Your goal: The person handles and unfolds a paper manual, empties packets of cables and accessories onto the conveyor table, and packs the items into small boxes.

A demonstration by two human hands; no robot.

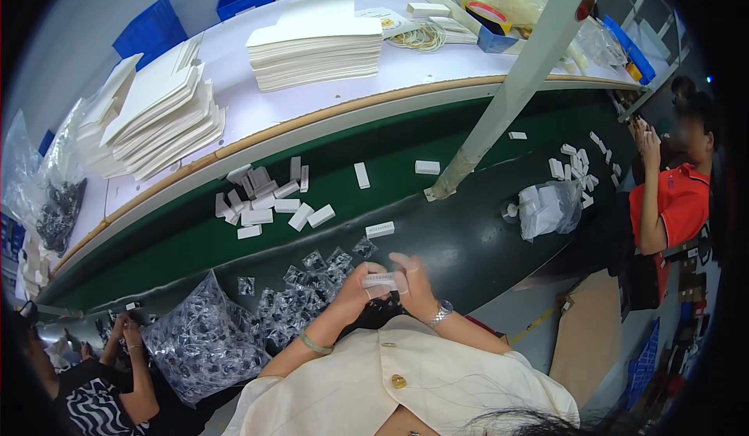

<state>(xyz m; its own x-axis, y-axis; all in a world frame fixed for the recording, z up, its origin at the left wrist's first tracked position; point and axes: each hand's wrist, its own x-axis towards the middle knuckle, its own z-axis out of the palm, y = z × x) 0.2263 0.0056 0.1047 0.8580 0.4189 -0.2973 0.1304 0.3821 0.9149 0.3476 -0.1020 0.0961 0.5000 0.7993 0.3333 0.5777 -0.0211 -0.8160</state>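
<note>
A small white box (380,281) with print on its side is held in front of my chest. My left hand (355,289) is closed round its left end. My right hand (415,284) grips the right end, with its fingers slightly blurred. Some dark material shows just below the box, too unclear to name. Just beyond my hands another small white box (380,229) lies on the dark work surface. Small clear packets with black contents (300,299) are heaped beside my left forearm.
A large clear bag of packets (207,342) stands at the left. Small white boxes (257,216) lie scattered on the green belt (390,136). A slanted metal post (507,101) rises ahead. Paper stacks (312,54) sit behind. Co-workers are at both sides, one in a red shirt (675,198).
</note>
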